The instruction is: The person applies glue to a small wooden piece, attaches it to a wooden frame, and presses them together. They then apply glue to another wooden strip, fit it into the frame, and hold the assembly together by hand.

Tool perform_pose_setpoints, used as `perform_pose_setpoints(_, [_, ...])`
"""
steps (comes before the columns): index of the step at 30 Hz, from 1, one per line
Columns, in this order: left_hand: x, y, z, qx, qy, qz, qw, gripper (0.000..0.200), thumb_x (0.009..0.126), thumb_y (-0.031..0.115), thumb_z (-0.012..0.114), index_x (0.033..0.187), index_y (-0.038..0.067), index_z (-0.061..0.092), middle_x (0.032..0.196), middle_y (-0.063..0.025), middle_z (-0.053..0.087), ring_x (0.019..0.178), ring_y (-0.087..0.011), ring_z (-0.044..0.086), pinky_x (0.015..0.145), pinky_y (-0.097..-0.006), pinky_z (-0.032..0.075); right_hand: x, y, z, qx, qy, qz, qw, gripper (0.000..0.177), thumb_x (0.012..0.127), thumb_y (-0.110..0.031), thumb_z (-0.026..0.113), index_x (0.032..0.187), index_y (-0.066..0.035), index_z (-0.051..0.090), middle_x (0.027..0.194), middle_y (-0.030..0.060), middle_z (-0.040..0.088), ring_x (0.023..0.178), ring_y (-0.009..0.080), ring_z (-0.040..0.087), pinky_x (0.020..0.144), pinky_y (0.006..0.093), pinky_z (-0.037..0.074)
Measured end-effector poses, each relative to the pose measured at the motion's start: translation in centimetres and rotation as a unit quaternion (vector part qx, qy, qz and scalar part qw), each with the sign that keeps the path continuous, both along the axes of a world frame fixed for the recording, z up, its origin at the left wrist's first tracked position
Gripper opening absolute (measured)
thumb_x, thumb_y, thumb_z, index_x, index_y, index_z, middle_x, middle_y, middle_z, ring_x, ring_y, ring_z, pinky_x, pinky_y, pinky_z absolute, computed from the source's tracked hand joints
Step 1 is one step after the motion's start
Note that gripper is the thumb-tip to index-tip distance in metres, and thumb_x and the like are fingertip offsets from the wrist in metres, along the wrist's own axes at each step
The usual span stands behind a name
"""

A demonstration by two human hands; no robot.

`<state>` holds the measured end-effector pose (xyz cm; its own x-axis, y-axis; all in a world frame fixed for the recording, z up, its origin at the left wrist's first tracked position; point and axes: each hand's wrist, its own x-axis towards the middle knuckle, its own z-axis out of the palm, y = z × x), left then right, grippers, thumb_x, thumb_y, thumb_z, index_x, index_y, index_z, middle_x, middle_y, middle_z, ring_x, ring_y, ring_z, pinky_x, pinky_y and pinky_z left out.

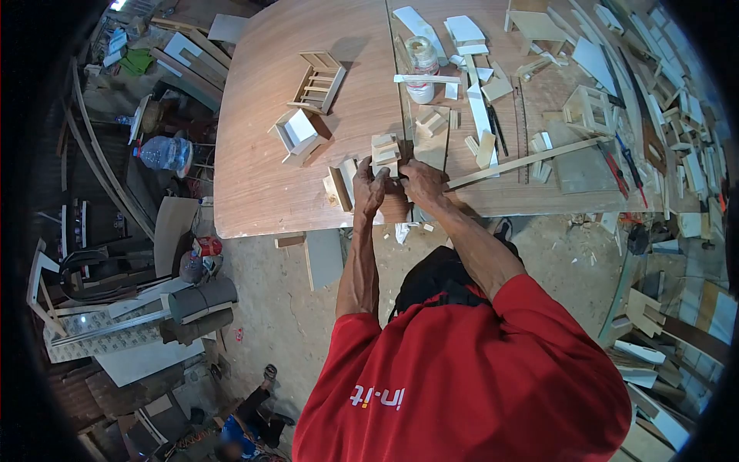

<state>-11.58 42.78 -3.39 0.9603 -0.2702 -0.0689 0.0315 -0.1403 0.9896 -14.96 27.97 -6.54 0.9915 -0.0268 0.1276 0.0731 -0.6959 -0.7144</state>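
Observation:
Close to the table's front edge, both of my hands meet at a small pale wooden block assembly (386, 152). My left hand (370, 187) is closed on its near left side. My right hand (425, 185) is curled against its near right side; its fingertips are partly hidden. A long thin wooden strip (531, 162) runs from beside my right hand to the far right. Left of my left hand stand small wooden pieces (339, 189). Just beyond my right hand, a flat board (433, 150) carries small blocks (429, 122).
Two miniature wooden furniture pieces, a slatted one (317, 83) and a white-seated one (297, 132), stand left. A jar (421, 65), ruler (523, 135), pliers (615, 173) and offcuts lie right. Another person (242, 431) is low at the bottom left.

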Motion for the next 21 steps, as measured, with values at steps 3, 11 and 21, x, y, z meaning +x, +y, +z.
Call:
perform_pose_setpoints(3, [0.4,0.2,-0.6,-0.002,-0.009,-0.006,1.000,0.047,0.088,0.018,0.060,0.124,-0.008,0.047,0.100,-0.0113,0.062,0.078,-0.0128,0.059,0.069,-0.0267,0.049,-0.1,-0.1,0.2,0.004,0.005,0.010,1.000,0.012,0.073,-0.008,0.066,0.083,-0.003,0.062,0.084,0.0132,0.057,0.084,0.0327,0.059,0.072,0.0439,0.047])
perform_pose_setpoints(11, [0.2,-0.2,0.3,-0.039,0.013,-0.007,0.999,0.044,0.087,0.017,0.062,0.122,-0.006,0.050,0.103,-0.0088,0.061,0.090,-0.0133,0.056,0.079,-0.0263,0.045,-0.2,-0.1,1.2,-0.005,0.028,0.002,1.000,0.015,0.072,-0.011,0.068,0.084,-0.006,0.062,0.087,0.0141,0.060,0.086,0.0324,0.061,0.073,0.0417,0.049])
perform_pose_setpoints(21, [1.0,0.4,-0.1,-0.006,0.004,0.005,1.000,0.044,0.080,0.014,0.066,0.116,-0.007,0.052,0.091,-0.0102,0.064,0.076,-0.0140,0.059,0.067,-0.0263,0.047,-0.2,-0.2,0.8,-0.013,0.011,0.006,1.000,0.015,0.072,-0.012,0.069,0.084,-0.006,0.062,0.083,0.0129,0.059,0.084,0.0313,0.061,0.072,0.0416,0.049])
